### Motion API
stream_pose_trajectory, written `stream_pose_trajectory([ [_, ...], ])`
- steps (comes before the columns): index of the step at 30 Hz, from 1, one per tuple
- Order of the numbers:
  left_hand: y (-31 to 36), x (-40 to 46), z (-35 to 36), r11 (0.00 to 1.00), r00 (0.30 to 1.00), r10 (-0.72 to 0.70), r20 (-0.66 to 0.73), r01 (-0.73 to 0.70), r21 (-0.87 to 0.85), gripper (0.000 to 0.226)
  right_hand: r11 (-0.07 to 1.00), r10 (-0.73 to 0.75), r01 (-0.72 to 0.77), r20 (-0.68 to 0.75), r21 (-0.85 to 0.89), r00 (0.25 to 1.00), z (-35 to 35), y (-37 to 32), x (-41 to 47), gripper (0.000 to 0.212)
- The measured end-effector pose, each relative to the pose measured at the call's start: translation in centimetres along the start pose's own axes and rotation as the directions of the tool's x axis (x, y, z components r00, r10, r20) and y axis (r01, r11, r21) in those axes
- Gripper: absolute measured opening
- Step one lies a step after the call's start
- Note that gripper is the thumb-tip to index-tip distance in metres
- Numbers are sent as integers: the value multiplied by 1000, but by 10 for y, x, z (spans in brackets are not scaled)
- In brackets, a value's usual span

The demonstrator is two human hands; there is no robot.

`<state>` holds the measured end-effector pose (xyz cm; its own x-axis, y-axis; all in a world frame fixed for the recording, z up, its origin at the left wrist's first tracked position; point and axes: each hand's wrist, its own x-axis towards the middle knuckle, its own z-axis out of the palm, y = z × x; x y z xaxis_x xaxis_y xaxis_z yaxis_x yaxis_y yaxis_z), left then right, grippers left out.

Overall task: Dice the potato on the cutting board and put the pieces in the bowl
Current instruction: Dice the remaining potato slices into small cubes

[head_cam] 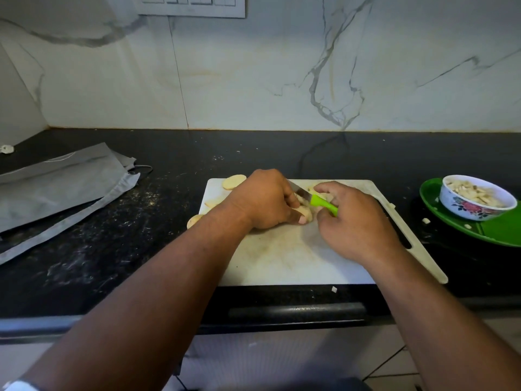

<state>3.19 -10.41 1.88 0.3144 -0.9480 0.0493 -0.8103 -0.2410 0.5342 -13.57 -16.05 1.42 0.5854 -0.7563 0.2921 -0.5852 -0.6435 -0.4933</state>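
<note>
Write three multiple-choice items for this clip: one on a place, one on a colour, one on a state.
1. Where is the bowl?
A. on the green plate, right of the cutting board
B. on the cutting board
C. on the grey cloth

2. What colour is the knife handle?
A. black
B. red
C. bright green

3. What is in the bowl?
A. nothing
B. cut potato pieces
C. water

Key:
1 A: the bowl sits on the plate, off the board.
2 C: green shows in the right hand.
3 B: pale pieces fill it.
</note>
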Motion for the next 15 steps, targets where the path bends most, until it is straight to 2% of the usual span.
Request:
stream_pose_trajectory([
  [2, 1, 1, 1, 999, 1000, -30, -3, 30, -11, 29, 996, -29, 29, 11, -84, 1000, -6, -3, -15, 47],
  [5, 3, 0, 0, 998, 998, -57, 7, 58, -17, 28, 983, -38, 34, -17, -183, 999, -8, -8, -38, 51],
  [9, 6, -1, 1, 995, 995, -97, -18, 96, -32, 29, 959, -22, 26, 19, -280, 1000, -13, -21, -54, 55],
  [15, 8, -1, 4, 986, 987, -157, -14, 156, -59, 29, 905, -24, 54, 75, -423, 997, -44, -39, -78, 50],
])
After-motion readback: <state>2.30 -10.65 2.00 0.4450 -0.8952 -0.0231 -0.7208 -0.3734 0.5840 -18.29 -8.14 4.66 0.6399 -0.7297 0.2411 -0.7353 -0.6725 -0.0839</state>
